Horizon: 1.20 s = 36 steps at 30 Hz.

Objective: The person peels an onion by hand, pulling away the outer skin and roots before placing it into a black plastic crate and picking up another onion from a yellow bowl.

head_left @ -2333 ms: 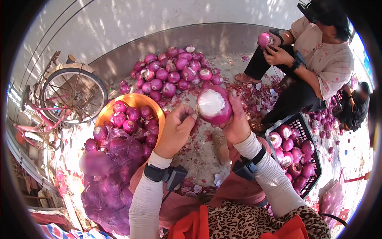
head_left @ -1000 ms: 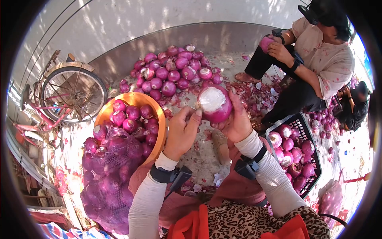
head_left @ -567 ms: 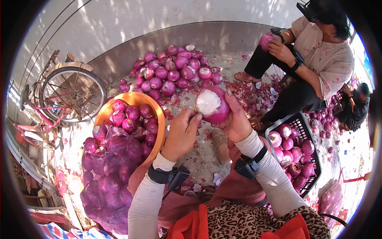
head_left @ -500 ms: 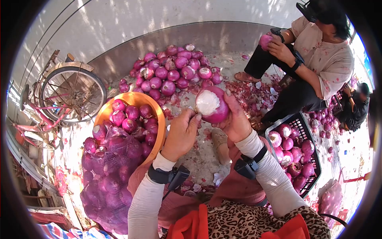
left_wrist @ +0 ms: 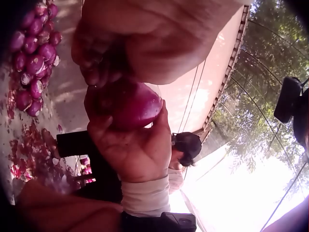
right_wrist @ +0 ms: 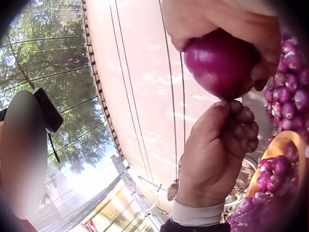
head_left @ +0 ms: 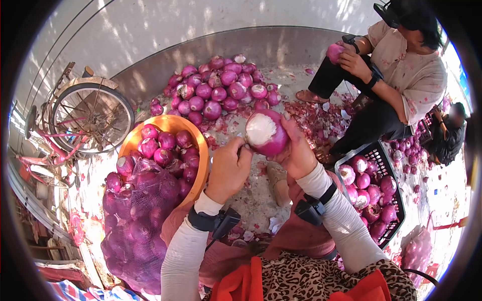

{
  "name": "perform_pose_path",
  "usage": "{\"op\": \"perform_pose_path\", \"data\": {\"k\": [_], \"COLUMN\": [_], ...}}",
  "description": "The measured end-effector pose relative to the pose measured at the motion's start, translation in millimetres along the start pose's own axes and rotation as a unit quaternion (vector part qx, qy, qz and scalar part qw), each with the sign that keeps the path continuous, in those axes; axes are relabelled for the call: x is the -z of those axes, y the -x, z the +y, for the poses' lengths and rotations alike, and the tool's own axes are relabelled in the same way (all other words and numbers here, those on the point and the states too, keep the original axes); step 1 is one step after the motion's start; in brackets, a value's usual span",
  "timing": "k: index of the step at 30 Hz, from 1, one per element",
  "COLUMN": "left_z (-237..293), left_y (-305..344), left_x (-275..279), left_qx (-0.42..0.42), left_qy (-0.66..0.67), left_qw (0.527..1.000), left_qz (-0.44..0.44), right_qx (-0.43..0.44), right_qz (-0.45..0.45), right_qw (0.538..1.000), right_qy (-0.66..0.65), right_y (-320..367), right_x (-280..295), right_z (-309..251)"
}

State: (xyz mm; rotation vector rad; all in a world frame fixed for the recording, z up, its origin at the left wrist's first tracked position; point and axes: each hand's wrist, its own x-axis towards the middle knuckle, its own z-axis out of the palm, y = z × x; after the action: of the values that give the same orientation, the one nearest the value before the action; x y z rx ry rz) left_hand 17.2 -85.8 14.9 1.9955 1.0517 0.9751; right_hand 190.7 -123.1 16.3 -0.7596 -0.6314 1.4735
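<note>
A large red onion (head_left: 273, 138) with a bare white patch is held up in front of me, above the floor. My right hand (head_left: 299, 153) grips it from the right, its fingers wrapped round the far side and underneath. At the onion's left edge is my left hand (head_left: 230, 168), fingers curled, with thumb and forefinger pinching at the onion's end. In the right wrist view the left hand (right_wrist: 215, 145) has its fingertips right at the onion's (right_wrist: 219, 65) tip. The left wrist view shows the onion (left_wrist: 130, 106) seated in the right palm (left_wrist: 140, 152).
An orange tub (head_left: 201, 150) of red onions stands at left, a purple mesh sack (head_left: 133, 241) of onions against it. A black crate (head_left: 399, 200) of onions is at right. Behind are an onion pile (head_left: 213, 90), a bicycle (head_left: 93, 118) and a seated person (head_left: 401, 75) holding an onion.
Both hands and the onion have shifted slightly. The onion has tipped a little and the left hand's fingers have changed their pinch at its edge. The seated person's onion has turned.
</note>
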Motion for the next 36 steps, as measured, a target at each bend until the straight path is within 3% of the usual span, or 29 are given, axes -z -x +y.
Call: {"op": "perform_pose_path", "data": {"k": [3, 7, 10, 17, 19, 21, 23, 26, 36], "left_z": [-9.2, 0.1, 3.0, 1.1, 2.1, 6.6, 4.1, -9.0, -7.7], "left_y": [-6.3, -6.2, -5.0, -4.2, -4.0, -3.9, -4.1, -5.8, -9.3], "left_x": [-0.8, 2.6, 2.9, 3.0, 3.4, 1.6, 7.6, 12.7, 17.8], "left_qx": [0.027, 0.133, 0.136, 0.096, 0.102, 0.106, 0.122, 0.123, 0.150], "left_qy": [0.036, 0.222, 0.300, 0.312, 0.329, 0.329, 0.344, 0.381, 0.389], "left_qw": [0.999, 0.966, 0.944, 0.945, 0.939, 0.937, 0.931, 0.916, 0.907], "left_qz": [0.014, 0.003, 0.006, 0.014, 0.008, 0.046, 0.030, 0.009, -0.061], "right_qx": [-0.064, -0.072, -0.060, -0.058, -0.013, -0.043, -0.054, -0.036, -0.055], "right_qz": [-0.004, 0.024, 0.025, -0.020, -0.007, 0.000, 0.019, -0.041, -0.028], "right_qw": [0.993, 0.991, 0.995, 0.998, 0.999, 0.999, 0.998, 0.993, 0.996], "right_qy": [-0.095, -0.109, -0.081, -0.013, -0.043, -0.025, -0.022, -0.103, -0.072], "right_y": [2.2, 0.8, 1.1, 3.3, 3.7, 3.9, 2.9, -6.5, -2.6], "right_x": [1.1, -3.2, -3.0, -2.3, -7.9, -7.3, -10.5, -2.9, -1.5], "right_z": [-3.2, -3.4, -3.5, -6.6, -1.2, -2.2, -2.0, 6.9, -2.4]}}
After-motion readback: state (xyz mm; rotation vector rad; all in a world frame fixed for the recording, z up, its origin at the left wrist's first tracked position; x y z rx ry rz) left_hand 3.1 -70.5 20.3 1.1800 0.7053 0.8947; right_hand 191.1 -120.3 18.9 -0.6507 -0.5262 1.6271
